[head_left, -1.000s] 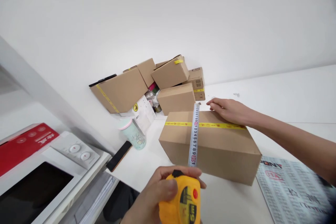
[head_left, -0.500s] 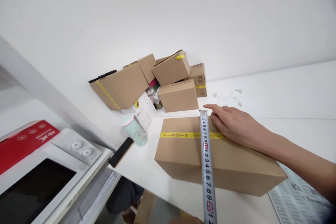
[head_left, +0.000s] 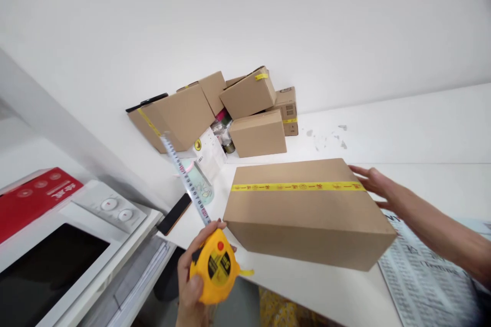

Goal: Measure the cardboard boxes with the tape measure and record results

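A brown cardboard box [head_left: 307, 209] sealed with a strip of yellow tape lies on the white table [head_left: 402, 127]. My right hand [head_left: 374, 184] rests with fingers spread against the box's far right end. My left hand [head_left: 194, 281] is closed round a yellow tape measure [head_left: 215, 268] at the box's near left corner. Its blade [head_left: 184, 176] sticks out up and to the left, away from the box, over a pale green cup [head_left: 197, 184].
A heap of smaller cardboard boxes [head_left: 238, 112] leans on the wall at the back. A black phone [head_left: 173, 213] lies near the table edge. A white and red machine [head_left: 57, 235] stands on the left. A printed sheet [head_left: 425, 276] lies under the box's right end.
The tape blade has come off the top of the box and now points up-left. My left hand with the tape measure came back into view. My right hand slid from the box's top to its right end.
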Available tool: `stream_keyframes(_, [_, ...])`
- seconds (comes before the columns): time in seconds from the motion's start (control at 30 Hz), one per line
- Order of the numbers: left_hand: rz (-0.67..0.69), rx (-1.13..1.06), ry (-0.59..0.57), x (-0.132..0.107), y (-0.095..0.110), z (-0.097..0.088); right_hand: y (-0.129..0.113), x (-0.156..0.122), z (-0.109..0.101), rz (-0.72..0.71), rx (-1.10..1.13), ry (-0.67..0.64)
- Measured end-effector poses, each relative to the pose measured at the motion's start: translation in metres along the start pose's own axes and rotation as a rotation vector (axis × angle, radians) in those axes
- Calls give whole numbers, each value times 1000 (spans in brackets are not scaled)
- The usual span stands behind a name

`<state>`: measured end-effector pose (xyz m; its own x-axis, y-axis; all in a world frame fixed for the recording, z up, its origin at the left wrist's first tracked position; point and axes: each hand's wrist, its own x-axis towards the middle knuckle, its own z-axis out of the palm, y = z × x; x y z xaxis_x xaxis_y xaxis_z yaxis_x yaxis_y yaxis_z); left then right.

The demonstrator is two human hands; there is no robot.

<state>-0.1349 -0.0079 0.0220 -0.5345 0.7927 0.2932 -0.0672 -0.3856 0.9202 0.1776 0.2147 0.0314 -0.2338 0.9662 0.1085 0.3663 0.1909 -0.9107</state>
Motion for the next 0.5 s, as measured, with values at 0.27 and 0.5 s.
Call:
stream_keyframes(0.27, [148,-117,-329,67,-31,35,-42,5,-24,-136,295,-100])
stream_keyframes(0.5, [117,-102,-462,98,-79,97,1,36,-58,-230,302,-15])
